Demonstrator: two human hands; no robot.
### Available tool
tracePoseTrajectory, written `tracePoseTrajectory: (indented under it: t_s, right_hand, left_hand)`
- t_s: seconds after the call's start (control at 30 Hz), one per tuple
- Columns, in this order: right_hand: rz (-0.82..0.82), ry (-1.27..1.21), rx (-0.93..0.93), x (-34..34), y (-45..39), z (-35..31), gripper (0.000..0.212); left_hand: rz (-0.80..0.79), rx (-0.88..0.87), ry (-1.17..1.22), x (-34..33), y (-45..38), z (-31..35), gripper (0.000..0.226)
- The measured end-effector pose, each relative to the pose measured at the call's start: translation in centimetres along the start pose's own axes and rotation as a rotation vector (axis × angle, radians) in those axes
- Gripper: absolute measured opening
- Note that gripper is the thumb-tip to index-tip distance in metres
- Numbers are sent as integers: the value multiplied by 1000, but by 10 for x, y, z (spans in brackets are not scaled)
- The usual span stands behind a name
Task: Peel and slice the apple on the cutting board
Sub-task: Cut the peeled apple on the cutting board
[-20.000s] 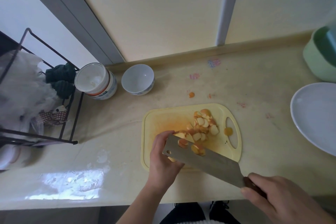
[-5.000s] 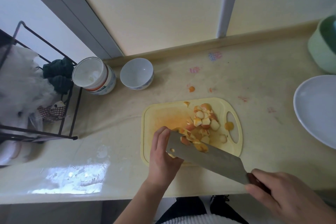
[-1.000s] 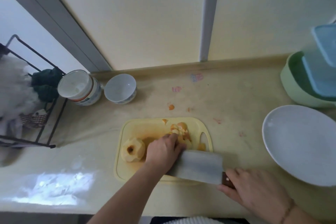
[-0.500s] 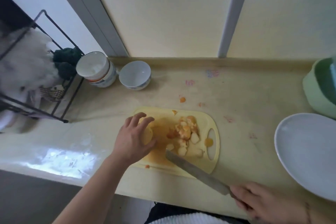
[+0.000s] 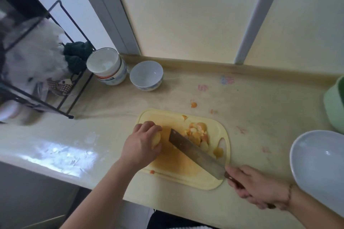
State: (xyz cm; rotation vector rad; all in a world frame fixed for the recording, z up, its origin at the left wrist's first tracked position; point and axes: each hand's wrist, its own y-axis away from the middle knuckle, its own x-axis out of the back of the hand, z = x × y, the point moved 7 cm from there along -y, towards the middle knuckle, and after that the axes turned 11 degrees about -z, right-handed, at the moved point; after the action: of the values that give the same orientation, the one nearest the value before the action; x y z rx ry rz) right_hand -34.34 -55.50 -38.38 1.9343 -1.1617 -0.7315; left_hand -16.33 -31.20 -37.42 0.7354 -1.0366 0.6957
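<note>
Pale peeled apple (image 5: 156, 140) sits on the yellow cutting board (image 5: 178, 171), cut pieces (image 5: 197, 133) heaped right.

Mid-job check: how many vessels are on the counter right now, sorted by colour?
White: 3: small round ceramic bowl, lidded patterned tub, wide shallow dish.
Green: 1: pale green plastic basin, partly out of frame.
Total: 4.

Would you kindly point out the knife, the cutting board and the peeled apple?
knife (image 5: 193, 152): head view, middle of blade.
cutting board (image 5: 186, 169): head view, bare near part.
peeled apple (image 5: 156, 138): head view, flesh showing beside fingers.
</note>
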Motion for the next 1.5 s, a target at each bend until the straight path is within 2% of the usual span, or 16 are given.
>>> tracePoseTrajectory:
  t_s: [0.37,0.53,0.73,0.83,0.97,1.33,1.5]
  right_hand:
    - [50,-138,82,27,-7,-16,58]
    - [-17,-13,93,20,10,-10,53]
    - [-22,281,-51,36,30,9,48]
    - [-24,303,-91,34,25,9,43]
    - [-20,326,-37,34,15,-1,50]
    - [97,161,5,51,1,-27,49]
    - [77,188,48,42,7,-27,47]
  left_hand:
    - [12,-3,-25,-1,-2,-1,47]
    - [8,9,-124,1,1,6,56]
    - [-13,14,-85,-4,-5,0,61]
    - [3,-1,-66,-5,-5,1,62]
    - [24,-19,-55,-5,-5,1,61]
    - [30,-27,-41,-5,-5,1,56]
    - [26,-24,-48,-5,-4,1,58]
